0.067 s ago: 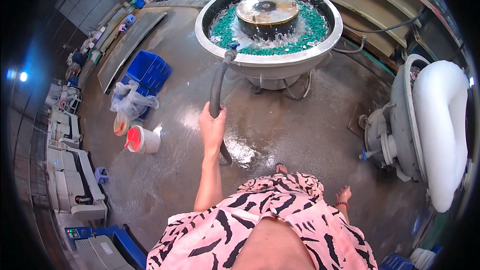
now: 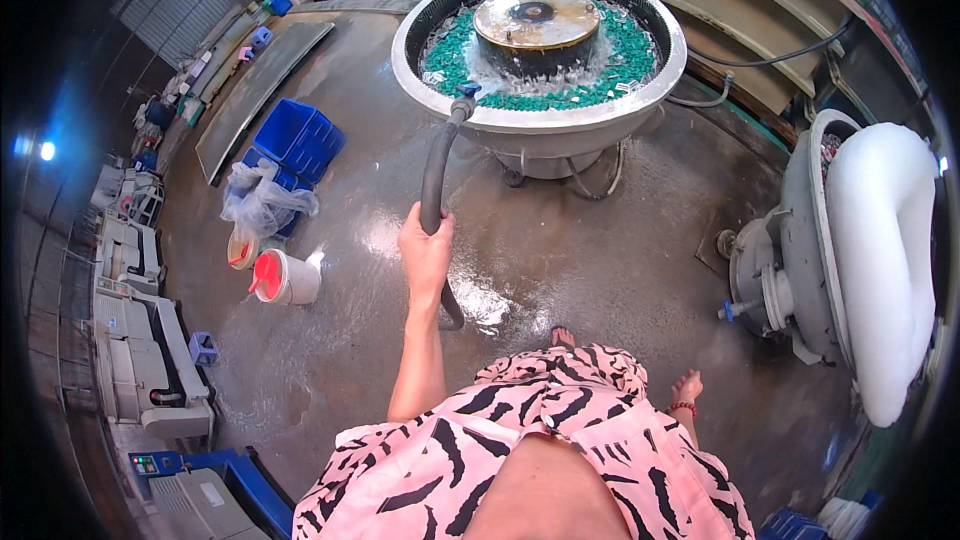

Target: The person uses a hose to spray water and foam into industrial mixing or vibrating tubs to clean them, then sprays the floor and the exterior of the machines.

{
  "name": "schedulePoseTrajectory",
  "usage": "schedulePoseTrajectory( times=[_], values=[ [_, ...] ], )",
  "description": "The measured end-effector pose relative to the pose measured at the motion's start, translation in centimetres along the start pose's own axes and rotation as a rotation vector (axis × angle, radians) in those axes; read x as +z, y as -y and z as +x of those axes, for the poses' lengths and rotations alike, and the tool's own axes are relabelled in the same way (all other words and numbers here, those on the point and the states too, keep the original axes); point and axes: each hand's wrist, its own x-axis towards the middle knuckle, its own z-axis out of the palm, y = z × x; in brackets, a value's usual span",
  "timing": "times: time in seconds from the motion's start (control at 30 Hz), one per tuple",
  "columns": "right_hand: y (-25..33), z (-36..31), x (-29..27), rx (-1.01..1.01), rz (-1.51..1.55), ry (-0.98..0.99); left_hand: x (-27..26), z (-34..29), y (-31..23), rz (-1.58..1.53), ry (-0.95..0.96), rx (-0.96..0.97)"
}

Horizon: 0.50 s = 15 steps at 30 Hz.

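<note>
My left hand (image 2: pixel 426 252) is wrapped round a thick dark grey hose (image 2: pixel 437 165), which hangs on in a loop below the fist. At its upper end a blue-handled valve (image 2: pixel 466 91) lies at the near rim of a big round vibratory tumbler bowl (image 2: pixel 545 122). Green chips (image 2: pixel 628 50) fill the ring inside, mixed with some clear pieces. Water splashes around the round centre hub (image 2: pixel 535 20). Low at my right side hangs my right hand (image 2: pixel 687 389), a red bead bracelet at the wrist; it looks open and holds nothing.
A second tilted tumbler (image 2: pixel 800 230) with a bulky white cover (image 2: pixel 880 250) stands at the right. Blue crates (image 2: pixel 297 135), a plastic bag (image 2: pixel 262 202) and a white bucket (image 2: pixel 298 280) sit at the left. Machines (image 2: pixel 135 350) line the left wall. The floor (image 2: pixel 620 240) is wet.
The splashing water in the bowl has changed shape. Both hands and the hose stay almost where they were.
</note>
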Motion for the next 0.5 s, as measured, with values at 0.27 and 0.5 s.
schedulePoseTrajectory(
  times=[0.27,0.5],
  values=[
    [0.0,-0.1,-0.2,0.012,-0.014,-0.019,-0.1,0.3,0.2,-0.029,0.012,0.004],
    [-0.4,0.4,-1.1,0.014,-0.044,-0.024,0.1,0.3,0.4,-0.03,0.016,0.005]
  ],
)
